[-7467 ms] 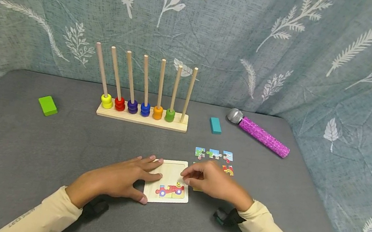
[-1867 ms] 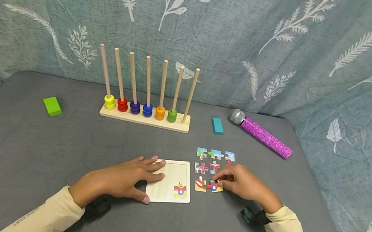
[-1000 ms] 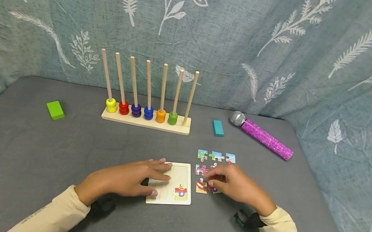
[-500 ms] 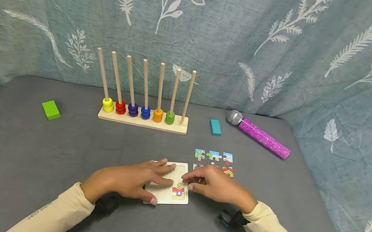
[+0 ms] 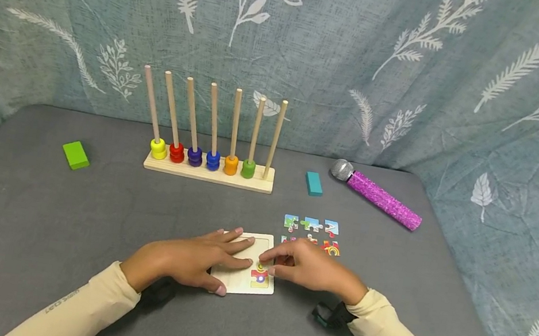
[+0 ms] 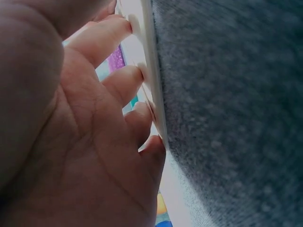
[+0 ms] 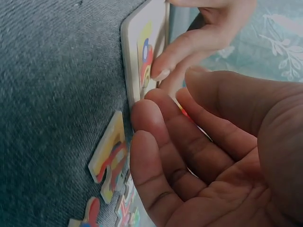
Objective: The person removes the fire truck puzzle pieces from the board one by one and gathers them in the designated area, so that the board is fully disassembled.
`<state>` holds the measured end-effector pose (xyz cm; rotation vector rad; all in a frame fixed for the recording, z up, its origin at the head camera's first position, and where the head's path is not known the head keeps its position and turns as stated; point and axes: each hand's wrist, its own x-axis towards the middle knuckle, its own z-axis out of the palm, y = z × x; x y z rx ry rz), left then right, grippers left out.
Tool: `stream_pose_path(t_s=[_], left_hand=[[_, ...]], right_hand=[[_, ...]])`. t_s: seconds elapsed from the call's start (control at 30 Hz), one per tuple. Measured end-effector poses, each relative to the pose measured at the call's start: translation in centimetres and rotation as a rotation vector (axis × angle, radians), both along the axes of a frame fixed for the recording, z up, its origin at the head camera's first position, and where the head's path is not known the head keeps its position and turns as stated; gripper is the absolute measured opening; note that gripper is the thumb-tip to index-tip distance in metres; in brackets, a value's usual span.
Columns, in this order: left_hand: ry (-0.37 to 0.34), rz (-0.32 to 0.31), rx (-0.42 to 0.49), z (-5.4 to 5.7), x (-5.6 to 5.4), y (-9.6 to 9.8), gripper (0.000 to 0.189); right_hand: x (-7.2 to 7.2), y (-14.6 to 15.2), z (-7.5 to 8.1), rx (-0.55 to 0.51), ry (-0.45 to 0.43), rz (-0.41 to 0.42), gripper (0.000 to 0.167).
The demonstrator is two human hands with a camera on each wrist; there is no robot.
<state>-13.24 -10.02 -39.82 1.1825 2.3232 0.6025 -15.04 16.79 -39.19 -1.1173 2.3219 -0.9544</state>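
Note:
A square wooden puzzle tray lies in front of me, with one jigsaw piece in its lower right corner, printed red and yellow with a blue wheel. My left hand rests spread over the tray's left side; the left wrist view shows its fingertips at the edge. Above the tray's right edge is my right hand, its fingers bent, thumb and index tips apart close to that piece's knob. No piece shows in its grasp. The right hand covers part of the loose puzzle pieces.
The bottom loose piece lies beside the tray in the right wrist view. Farther back stand a peg abacus with coloured rings, a teal block and a purple glitter microphone. A green block lies far left.
A car piece went from the tray back to the bottom row of loose pieces. My right hand has since moved left from those pieces to the tray's right edge. The left hand stayed on the tray.

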Motion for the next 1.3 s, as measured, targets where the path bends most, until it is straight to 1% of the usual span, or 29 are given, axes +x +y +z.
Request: stream_pose_path(t_s=[0.2, 0.4, 0.47, 0.63, 0.73, 0.87, 1.03, 1.13, 1.3], left_hand=[[0.017, 0.005, -0.003, 0.01, 0.06, -0.12, 0.065], [0.010, 0.001, 0.000, -0.50, 0.54, -0.10, 0.066], [0.010, -0.001, 0.002, -0.62, 0.59, -0.04, 0.066], [0.004, 0.007, 0.008, -0.67, 0.59, -0.15, 0.066], [0.007, 0.013, 0.013, -0.59, 0.51, -0.18, 0.066], [0.008, 0.011, 0.019, -0.53, 0.44, -0.20, 0.066], [0.002, 0.010, 0.035, -0.56, 0.43, -0.37, 0.066], [0.007, 0.010, 0.039, -0.58, 0.40, -0.41, 0.067], [0.016, 0.010, 0.045, -0.40, 0.21, -0.23, 0.067]], right_hand=[[0.11, -0.36, -0.35, -0.007, 0.001, 0.009, 0.021], [0.75, -0.35, -0.90, -0.030, -0.036, -0.009, 0.019], [0.85, -0.42, -0.96, -0.047, -0.026, -0.022, 0.019], [0.74, -0.87, -0.84, -0.074, 0.031, -0.017, 0.021], [0.66, -0.97, -0.75, -0.078, 0.029, -0.022, 0.021], [0.37, -0.90, -0.84, -0.106, -0.013, -0.020, 0.019], [0.00, -0.80, -0.97, -0.119, -0.112, -0.014, 0.014], [0.02, -0.68, -0.98, -0.089, -0.122, -0.003, 0.014], [0.15, -0.57, -0.71, -0.062, -0.096, 0.041, 0.019]])
